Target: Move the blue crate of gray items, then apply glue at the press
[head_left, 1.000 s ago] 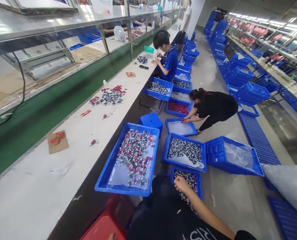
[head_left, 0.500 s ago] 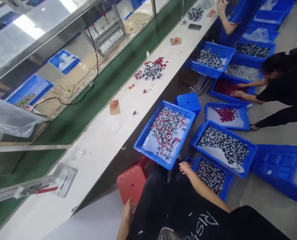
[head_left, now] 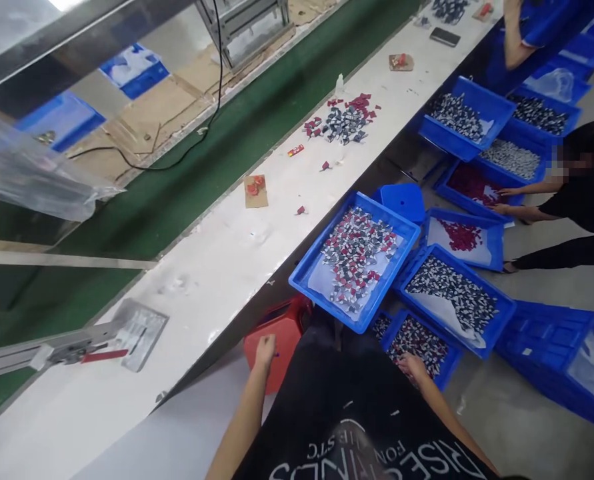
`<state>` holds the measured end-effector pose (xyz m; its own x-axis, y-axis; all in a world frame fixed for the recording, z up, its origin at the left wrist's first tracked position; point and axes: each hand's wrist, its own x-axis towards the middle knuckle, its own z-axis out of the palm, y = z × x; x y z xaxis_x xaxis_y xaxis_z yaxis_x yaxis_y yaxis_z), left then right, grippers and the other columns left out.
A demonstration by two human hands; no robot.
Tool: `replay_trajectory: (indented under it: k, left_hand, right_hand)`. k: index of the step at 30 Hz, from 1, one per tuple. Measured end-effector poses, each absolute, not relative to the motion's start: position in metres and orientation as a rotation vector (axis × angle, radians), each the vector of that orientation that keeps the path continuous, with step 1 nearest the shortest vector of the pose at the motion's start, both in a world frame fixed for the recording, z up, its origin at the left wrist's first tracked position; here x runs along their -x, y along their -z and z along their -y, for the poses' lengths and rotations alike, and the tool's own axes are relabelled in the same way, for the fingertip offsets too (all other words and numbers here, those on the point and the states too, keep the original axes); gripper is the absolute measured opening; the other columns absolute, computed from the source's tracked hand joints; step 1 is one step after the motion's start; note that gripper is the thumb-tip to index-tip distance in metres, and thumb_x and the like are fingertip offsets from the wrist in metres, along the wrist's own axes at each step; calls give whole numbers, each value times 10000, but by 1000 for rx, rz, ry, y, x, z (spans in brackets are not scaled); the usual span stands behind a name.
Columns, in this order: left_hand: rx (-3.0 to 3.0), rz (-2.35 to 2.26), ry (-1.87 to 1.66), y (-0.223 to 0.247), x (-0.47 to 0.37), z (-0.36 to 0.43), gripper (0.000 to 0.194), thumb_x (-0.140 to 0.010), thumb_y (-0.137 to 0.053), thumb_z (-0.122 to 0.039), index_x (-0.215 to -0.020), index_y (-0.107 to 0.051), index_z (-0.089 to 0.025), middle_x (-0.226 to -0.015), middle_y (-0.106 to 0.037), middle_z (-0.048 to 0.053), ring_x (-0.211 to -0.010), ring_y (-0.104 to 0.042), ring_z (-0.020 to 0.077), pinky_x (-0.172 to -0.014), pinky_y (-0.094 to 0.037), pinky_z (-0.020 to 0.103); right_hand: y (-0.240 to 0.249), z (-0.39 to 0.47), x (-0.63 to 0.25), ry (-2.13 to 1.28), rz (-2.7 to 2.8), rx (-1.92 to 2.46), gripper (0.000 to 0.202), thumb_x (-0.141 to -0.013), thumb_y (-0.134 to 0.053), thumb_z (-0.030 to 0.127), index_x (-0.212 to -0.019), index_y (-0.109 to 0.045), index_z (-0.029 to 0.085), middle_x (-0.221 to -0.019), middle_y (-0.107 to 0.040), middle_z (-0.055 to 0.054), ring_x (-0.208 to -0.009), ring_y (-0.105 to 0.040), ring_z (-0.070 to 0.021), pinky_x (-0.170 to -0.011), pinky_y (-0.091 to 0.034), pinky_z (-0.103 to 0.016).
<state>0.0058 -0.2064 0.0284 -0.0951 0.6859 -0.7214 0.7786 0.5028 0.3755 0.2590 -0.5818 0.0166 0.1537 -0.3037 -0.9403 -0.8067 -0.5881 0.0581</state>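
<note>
Since half a second ago, your left hand (head_left: 265, 348) has slid forward along the red plastic stool (head_left: 277, 340) and now rests on its top, fingers curled; whether it grips, I cannot tell. Your right hand (head_left: 411, 365) has dropped lower, to the near edge of the small blue plastic tray of dark and white small parts (head_left: 421, 343), palm down, fingers loosely spread, holding nothing that I can see.

White writing on your black T-shirt (head_left: 367, 427) shows upside down and is only partly readable: "RISE".

Just beyond the stool, a large blue tray of red, grey and white parts (head_left: 355, 259) overhangs the edge of the long white bench (head_left: 211, 280). To its right sit two more blue trays on the floor: one of dark and white parts (head_left: 454, 299), one with a small heap of red parts (head_left: 464, 237). A blue stool (head_left: 401, 200) stands between them.

Farther off, a person in black (head_left: 584, 200) reaches both hands to a tray of red pieces (head_left: 471, 185). On the bench lie one loose pile of red and grey parts (head_left: 344, 120) and two brown cardboard scraps, nearer (head_left: 255, 191) and farther (head_left: 401, 62).
</note>
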Motion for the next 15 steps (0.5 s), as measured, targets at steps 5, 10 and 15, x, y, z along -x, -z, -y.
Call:
replay_trajectory:
  k: [5,10,15]
  left_hand:
    - [-1075,-1838,-29,-28,-15,176,350,-1069,-703,-450,-1258,-713,-155,-1224,-762,90,-1061,-753,211,-934,-676,419]
    - [-926,-1999,17,-47,32,219,330,-1063,-718,-428,-1244,-716,-153,-1193,-762,82,-1025,-749,202,-905,-677,403]
    - [-805,-2139,164,-77,89,276,340,-1062,-713,-449,-1212,-725,-144,-1169,-771,80,-1021,-758,217,-910,-676,414]
  right_hand:
    - [-6,563,-256,-1455,-1007,1987,310,-1101,-716,430,-1263,-728,166,-1197,-765,-79,-996,-760,-206,-868,-679,-382]
    - [29,526,-272,-1425,-813,1957,362,-1098,-723,417,-1359,-696,167,-1278,-748,-95,-1050,-758,-217,-896,-686,-408]
    - [55,495,-274,-1412,-744,1958,402,-1085,-740,404,-1415,-678,181,-1375,-718,-113,-1132,-747,-245,-947,-684,-445]
